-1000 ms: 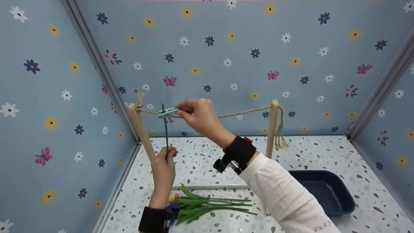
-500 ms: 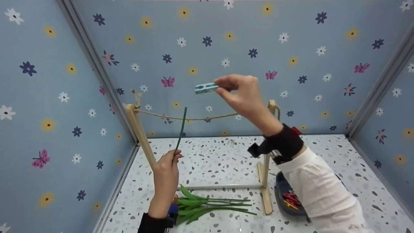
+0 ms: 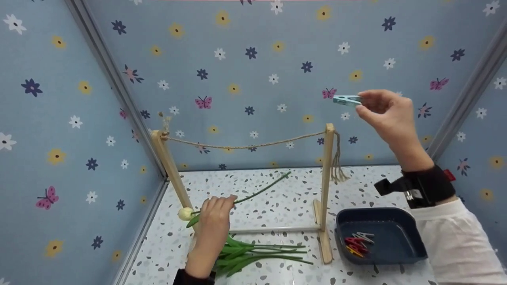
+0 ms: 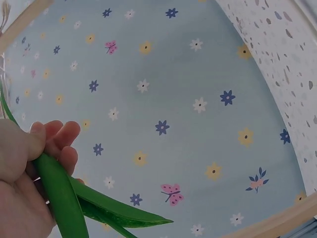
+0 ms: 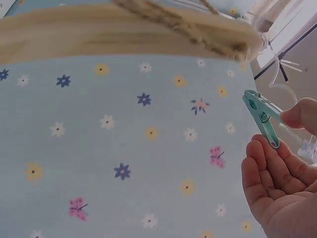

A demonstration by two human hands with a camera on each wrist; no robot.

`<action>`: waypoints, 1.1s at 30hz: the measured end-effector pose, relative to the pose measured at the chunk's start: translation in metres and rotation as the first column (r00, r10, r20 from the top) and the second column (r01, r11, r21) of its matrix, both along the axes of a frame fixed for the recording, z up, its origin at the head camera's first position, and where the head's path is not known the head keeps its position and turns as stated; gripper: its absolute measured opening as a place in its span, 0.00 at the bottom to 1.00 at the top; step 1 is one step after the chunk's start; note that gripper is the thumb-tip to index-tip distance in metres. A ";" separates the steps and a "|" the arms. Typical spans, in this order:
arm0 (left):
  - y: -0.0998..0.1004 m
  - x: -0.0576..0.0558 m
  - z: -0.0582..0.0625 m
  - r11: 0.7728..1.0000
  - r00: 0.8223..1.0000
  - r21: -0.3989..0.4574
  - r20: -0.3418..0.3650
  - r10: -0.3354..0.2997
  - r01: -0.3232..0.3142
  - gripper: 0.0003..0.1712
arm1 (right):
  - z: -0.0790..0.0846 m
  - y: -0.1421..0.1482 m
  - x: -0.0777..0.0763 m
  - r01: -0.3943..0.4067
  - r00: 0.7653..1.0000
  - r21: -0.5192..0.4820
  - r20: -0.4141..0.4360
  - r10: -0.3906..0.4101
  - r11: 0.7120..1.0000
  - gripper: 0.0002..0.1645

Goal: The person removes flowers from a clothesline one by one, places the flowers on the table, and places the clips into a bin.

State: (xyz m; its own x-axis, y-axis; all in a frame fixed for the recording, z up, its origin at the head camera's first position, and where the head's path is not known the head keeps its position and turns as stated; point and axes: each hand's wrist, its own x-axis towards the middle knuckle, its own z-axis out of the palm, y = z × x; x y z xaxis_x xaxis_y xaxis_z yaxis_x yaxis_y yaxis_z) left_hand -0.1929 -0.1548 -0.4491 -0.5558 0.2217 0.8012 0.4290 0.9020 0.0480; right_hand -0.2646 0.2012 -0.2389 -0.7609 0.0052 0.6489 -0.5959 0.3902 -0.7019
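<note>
My left hand (image 3: pixel 216 219) grips an artificial tulip by its stem (image 3: pixel 263 190), low beside the left post. Its pale cream bloom (image 3: pixel 185 213) points left and the bare stem end slants up to the right. In the left wrist view the fingers curl round the stem beside broad green leaves (image 4: pixel 62 198). Up at the right, my right hand (image 3: pixel 390 113) pinches a light teal clothespin (image 5: pixel 262 119) between thumb and fingers, apart from the rope. A twine rope (image 3: pixel 237 147) sags between two wooden posts (image 3: pixel 327 174) with nothing clipped on it.
Several green-leaved stems (image 3: pixel 257 253) lie on the speckled tabletop before the rack's white crossbar (image 3: pixel 273 228). A dark blue basin (image 3: pixel 420 237) at the right holds red, yellow and grey clothespins (image 3: pixel 357 243). Flowered panels (image 3: pixel 253 79) enclose the back and sides.
The clothespin came off the rope and stem, and my right hand carried it up and right. My left hand lowered the tulip from upright to a slant, bringing its bloom into view.
</note>
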 end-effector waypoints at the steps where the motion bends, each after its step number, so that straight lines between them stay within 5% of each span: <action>1: 0.001 0.000 -0.004 1.000 1.000 -0.029 -0.004 0.001 -0.001 0.14 | -0.007 0.008 -0.001 0.014 1.000 -0.011 0.017 -0.014 1.000 0.18; 7: 0.007 0.000 -0.029 0.977 0.998 -0.207 0.033 0.062 -0.053 0.13 | -0.060 0.050 -0.002 0.081 0.988 -0.055 0.135 -0.073 0.995 0.22; 11: 0.011 0.000 -0.044 0.955 0.991 -0.289 0.091 0.097 -0.067 0.11 | -0.110 0.076 -0.006 0.117 0.969 -0.054 0.223 -0.102 0.992 0.24; 22: 0.021 -0.003 -0.078 0.915 0.976 -0.402 0.181 0.120 -0.038 0.09 | -0.245 0.110 0.005 0.249 0.897 0.153 0.336 -0.287 0.956 0.26; 33: 0.026 -0.008 -0.118 0.903 0.963 -0.429 0.226 0.147 -0.038 0.10 | -0.327 0.114 0.027 0.207 0.859 0.358 0.379 -0.344 0.911 0.23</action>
